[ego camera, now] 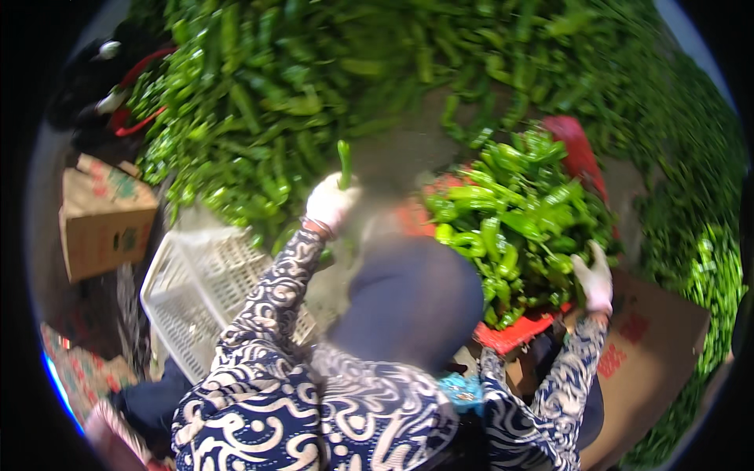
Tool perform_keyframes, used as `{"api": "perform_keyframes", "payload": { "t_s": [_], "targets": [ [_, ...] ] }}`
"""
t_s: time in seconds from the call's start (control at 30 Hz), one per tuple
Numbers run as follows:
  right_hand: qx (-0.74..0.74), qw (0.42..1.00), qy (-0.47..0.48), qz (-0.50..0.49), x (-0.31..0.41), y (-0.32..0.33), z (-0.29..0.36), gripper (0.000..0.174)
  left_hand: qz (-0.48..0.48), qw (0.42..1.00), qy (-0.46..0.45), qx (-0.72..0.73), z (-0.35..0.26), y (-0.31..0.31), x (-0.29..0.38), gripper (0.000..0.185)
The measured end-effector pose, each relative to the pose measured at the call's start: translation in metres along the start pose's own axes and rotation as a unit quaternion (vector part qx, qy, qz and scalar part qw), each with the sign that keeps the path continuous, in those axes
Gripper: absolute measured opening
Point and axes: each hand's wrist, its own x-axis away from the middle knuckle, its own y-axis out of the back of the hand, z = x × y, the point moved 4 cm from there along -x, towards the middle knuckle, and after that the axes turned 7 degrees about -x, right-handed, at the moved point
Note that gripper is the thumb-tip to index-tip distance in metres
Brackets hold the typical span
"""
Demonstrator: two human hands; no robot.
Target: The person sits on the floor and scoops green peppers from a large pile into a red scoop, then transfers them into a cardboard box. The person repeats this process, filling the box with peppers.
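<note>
My left hand, in a white glove, grips one green pepper that stands upright out of the fist. The fist is just above and right of a white plastic crate. My right hand, gloved too, has its thumb and fingers spread at the right edge of a heap of shiny green peppers. It seems to touch the outermost ones; whether it grips any is hard to see. The heap rests on a red holder, mostly hidden under the peppers. My bent knee comes between the two hands.
A large pile of green peppers curves around the far side and right. Cardboard boxes stand at left and a cardboard sheet lies at right. Another person's gloved hand is at upper left, beside a red rim.
</note>
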Motion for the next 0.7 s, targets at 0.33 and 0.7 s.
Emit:
{"api": "perform_keyframes", "payload": {
  "t_s": [0.33,0.7],
  "targets": [
    [-0.161,0.956,0.175,-0.170,0.038,-0.014,0.137,0.042,0.050,0.982,0.020,-0.183,0.117,-0.085,0.017,0.059],
    [-0.342,0.939,0.040,-0.003,-0.164,-0.134,0.189,0.072,0.156,0.984,-0.001,0.089,-0.032,-0.047,-0.078,0.059]
  ]
}}
